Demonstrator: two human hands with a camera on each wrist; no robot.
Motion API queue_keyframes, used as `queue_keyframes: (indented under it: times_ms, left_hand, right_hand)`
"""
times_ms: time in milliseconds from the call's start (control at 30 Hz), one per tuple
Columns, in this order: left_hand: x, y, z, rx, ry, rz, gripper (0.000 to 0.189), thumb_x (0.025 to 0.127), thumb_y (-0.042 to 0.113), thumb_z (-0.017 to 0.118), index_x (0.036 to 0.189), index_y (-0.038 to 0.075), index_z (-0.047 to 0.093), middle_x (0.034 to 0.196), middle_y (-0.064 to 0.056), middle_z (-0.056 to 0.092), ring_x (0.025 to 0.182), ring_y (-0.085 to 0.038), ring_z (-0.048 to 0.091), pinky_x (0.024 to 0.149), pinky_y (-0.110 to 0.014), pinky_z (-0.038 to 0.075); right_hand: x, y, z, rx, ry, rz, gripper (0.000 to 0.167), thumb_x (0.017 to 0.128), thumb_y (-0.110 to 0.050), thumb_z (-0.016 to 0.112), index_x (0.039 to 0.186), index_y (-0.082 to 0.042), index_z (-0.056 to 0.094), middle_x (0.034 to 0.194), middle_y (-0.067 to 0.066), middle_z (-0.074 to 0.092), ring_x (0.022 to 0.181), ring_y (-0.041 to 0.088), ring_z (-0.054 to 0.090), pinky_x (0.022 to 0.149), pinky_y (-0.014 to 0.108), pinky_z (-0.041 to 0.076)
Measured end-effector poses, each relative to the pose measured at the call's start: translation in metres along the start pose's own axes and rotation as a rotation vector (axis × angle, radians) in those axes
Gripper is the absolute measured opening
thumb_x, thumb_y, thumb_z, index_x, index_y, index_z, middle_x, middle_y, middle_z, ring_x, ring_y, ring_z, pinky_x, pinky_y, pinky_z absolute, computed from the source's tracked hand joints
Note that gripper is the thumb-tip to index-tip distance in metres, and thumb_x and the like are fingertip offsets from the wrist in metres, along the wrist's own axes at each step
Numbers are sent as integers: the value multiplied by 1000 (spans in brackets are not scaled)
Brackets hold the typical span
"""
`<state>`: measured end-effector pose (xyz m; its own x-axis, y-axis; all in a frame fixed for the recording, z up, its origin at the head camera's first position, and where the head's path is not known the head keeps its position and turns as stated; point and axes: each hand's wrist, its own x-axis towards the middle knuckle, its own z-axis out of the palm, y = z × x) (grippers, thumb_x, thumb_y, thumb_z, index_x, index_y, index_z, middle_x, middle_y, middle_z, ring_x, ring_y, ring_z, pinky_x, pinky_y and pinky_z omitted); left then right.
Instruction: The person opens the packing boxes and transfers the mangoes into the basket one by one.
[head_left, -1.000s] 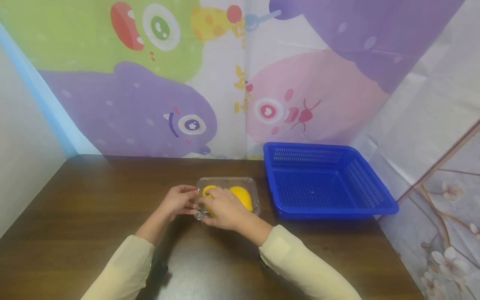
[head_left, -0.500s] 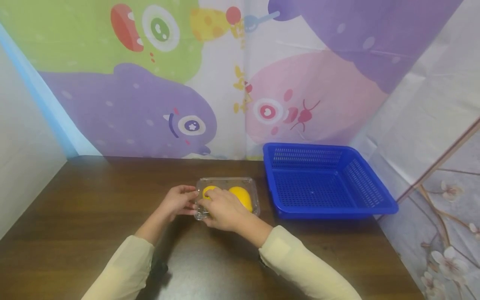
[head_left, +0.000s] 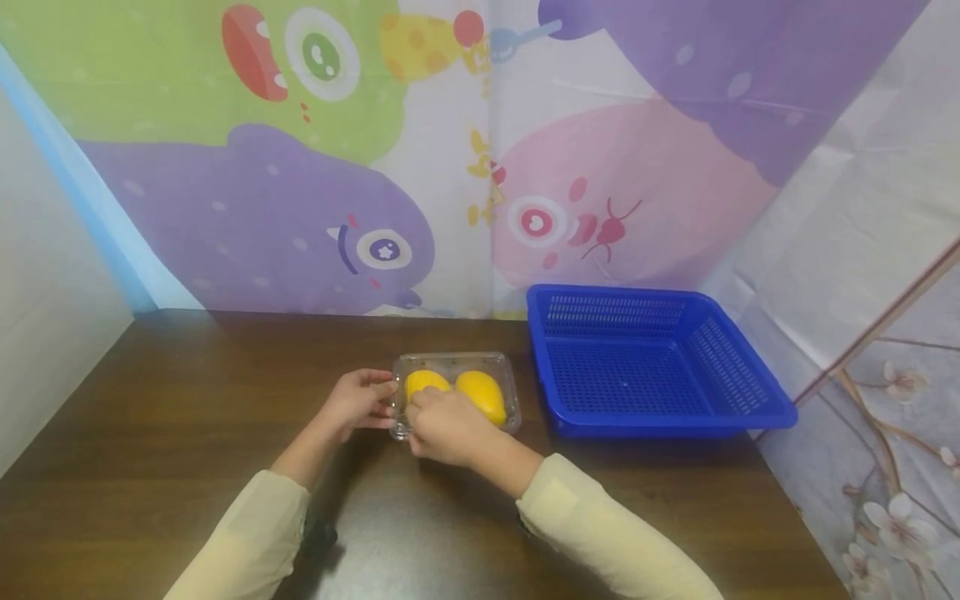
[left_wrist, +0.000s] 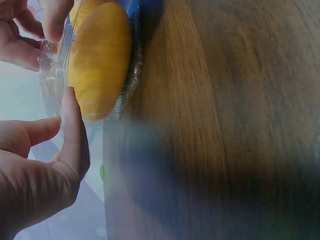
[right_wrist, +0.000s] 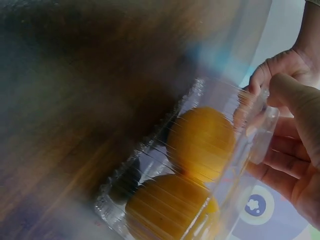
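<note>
The clear plastic box (head_left: 480,359) sits on the brown tabletop (head_left: 420,533), just left of the blue basket (head_left: 667,422). Two yellow fruits that look like mangoes, the left fruit (head_left: 426,383) and the right fruit (head_left: 482,395), lie side by side in the box. The left hand (head_left: 356,403) pinches the box's left edge with thumb and finger. The right hand (head_left: 446,427) reaches over the front and pinches the edge too.
</note>
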<state>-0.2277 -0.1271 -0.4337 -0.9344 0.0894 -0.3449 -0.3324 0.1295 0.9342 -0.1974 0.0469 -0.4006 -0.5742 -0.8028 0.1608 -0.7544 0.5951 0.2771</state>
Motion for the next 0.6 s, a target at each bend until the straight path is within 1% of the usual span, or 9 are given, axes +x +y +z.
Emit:
queue_keyframes:
  times_ms: [133, 333, 467, 600]
  left_hand:
    - [0, 0, 1, 10, 3, 3, 45, 95, 12, 49, 134, -8, 38, 92, -10, 55, 65, -12, 55, 61, -27, 58]
    - [-1, 1, 1, 13, -1, 9, 45, 96, 12, 49, 134, -8, 38, 94, -12, 55, 66, -12, 55, 61, -27, 58]
    - [-2, 2, 0, 9, -2, 12, 44, 96, 12, 48, 134, -8, 38, 95, -12, 55, 66, -12, 55, 61, -27, 57]
    - [-2, 2, 0, 21, -1, 9, 43, 96, 12, 49, 133, -8, 40, 95, -12, 54, 67, -13, 55, 62, -28, 58]
  right_hand:
    - [-2, -2, 1, -21, 30, -4, 22, 81, -38, 63, 82, -16, 66, 82, -6, 61, 72, 8, 54, 55, 18, 46]
    - [-3, 0, 4, -2, 74, 8, 20, 79, -37, 64, 82, -17, 64, 82, -6, 62, 74, 8, 55, 56, 18, 46]
    - [-6, 3, 5, 48, 80, 11, 23, 81, -38, 65, 91, -18, 67, 90, -6, 63, 81, 9, 56, 66, 19, 49]
    - [-15, 12, 1, 106, 52, 15, 34, 83, -42, 66, 104, -16, 67, 103, -2, 64, 93, 12, 59, 80, 23, 52]
